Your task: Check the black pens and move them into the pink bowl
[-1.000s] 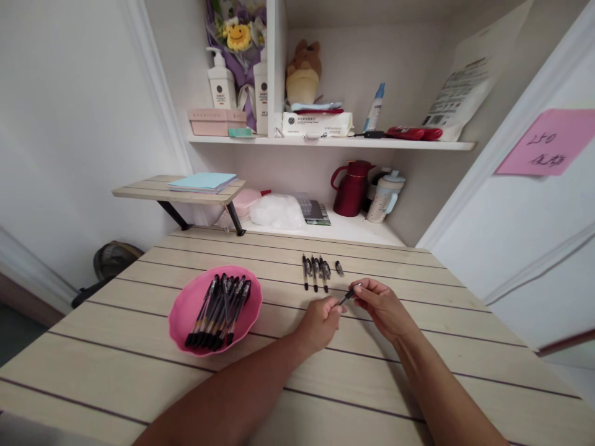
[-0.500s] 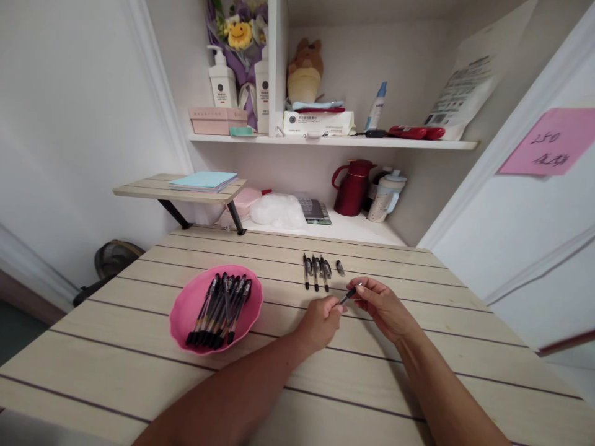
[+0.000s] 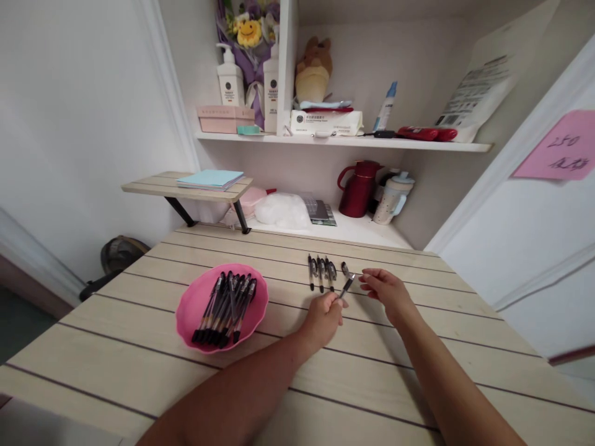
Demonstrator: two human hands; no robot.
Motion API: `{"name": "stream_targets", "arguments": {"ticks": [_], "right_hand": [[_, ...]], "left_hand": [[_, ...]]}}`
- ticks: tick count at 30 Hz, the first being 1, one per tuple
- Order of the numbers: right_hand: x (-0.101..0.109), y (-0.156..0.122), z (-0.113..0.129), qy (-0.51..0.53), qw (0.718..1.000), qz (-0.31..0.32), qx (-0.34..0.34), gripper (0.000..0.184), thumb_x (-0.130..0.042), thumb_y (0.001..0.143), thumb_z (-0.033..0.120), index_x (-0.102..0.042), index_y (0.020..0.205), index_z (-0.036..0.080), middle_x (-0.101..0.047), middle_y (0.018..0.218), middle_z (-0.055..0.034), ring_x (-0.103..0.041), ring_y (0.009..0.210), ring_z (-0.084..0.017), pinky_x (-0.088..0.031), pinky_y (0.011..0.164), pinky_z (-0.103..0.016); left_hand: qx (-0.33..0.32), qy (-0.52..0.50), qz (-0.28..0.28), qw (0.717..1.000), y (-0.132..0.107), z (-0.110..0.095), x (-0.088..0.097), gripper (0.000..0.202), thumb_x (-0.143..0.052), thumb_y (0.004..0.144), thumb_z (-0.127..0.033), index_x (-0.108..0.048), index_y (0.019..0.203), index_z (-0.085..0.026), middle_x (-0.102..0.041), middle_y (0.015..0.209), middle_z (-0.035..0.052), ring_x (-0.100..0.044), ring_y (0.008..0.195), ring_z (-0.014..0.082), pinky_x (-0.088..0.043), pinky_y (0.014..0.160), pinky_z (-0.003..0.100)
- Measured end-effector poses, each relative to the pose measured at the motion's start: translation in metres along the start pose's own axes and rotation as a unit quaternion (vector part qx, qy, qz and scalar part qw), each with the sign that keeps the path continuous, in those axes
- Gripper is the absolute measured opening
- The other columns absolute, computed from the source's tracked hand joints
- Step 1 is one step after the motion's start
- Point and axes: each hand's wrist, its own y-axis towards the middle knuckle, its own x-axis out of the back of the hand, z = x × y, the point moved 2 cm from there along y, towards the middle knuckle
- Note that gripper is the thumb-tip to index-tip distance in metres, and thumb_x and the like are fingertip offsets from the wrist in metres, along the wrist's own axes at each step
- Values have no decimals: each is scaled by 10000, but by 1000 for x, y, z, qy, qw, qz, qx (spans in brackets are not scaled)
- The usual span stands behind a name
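Note:
My left hand [image 3: 324, 317] is closed around a black pen [image 3: 346, 287], whose bare metallic tip points up and to the right. Just right of that tip is my right hand [image 3: 385, 291], its fingers stretched out towards the pen and apart from it, with nothing visible in them. Behind the held pen lies a loose dark pen cap [image 3: 344, 269]. To the left of the cap, three pens [image 3: 320, 275] lie in a row on the table, with small dark clear caps beside them. Several more pens [image 3: 225, 308] fill a pink bowl [image 3: 186, 303] on the left.
A small raised shelf [image 3: 153, 184] with blue paper [image 3: 211, 179] stands at the table's back left. Behind the table are a plastic bag [image 3: 282, 210], a red jug [image 3: 359, 189] and a pale tumbler [image 3: 393, 198]. Bottles and boxes line the shelf [image 3: 362, 142] above.
My right hand has let go of the pen's tip end and moved slightly right. The pen in my left hand now shows its tip. The whole view has shifted a little.

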Motion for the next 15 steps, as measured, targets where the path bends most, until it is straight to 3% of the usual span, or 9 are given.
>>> {"name": "stream_targets", "arguments": {"ticks": [5, 9, 12, 15], "right_hand": [[-23, 42, -3, -106, 992, -57, 25, 170, -695, 525, 301, -606, 646, 220, -649, 648, -63, -594, 724, -234, -387, 601, -313], [-37, 59, -6, -130, 989, -65, 31, 153, -694, 460, 202, -582, 560, 232, -635, 578, -51, -595, 749, -248, -362, 608, -312], [-34, 59, -10, -105, 993, -50, 21, 150, -689, 448, 186, -550, 479, 232, -580, 469, -25, -574, 623, -219, -344, 541, -298], [-22, 50, -12, -41, 999, -18, 6, 158, -688, 504, 291, -547, 479, 224, -496, 379, 8, -497, 464, -169, -312, 443, -279]], "left_hand": [[0, -7, -4, 1000, 2, 3, 0, 231, -370, 800, -249, -575, 801, -142, -447, 493, -44, -393, 490, 91, -302, 512, 201], [2, -17, -4, 1000, 2, 6, 0, 236, -368, 805, -248, -577, 802, -139, -446, 484, -43, -395, 490, 93, -307, 520, 203], [3, -19, -7, 1000, 2, 6, 0, 242, -366, 807, -251, -579, 801, -136, -446, 484, -41, -395, 495, 93, -305, 519, 203], [13, -29, -2, 1000, 3, 6, -1, 241, -370, 806, -259, -577, 811, -136, -444, 491, -43, -389, 497, 91, -299, 514, 201]]}}
